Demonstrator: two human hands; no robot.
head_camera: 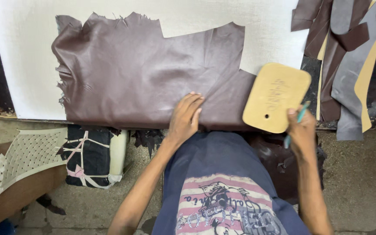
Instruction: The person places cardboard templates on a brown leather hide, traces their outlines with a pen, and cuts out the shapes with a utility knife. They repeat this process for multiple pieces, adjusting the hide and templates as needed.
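My shirt fills the near view. Beyond it, my left hand lies flat, fingers spread, on the near edge of the hide, which lies uncut and unmarked on the white board. Right of the hide, my right hand grips a tan template and a teal pen; no outline is traced yet. Leather strips lie further right.

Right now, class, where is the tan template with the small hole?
In the head view, the tan template is at right, held in the right hand with a teal pen, over the right edge of the brown leather sheet.
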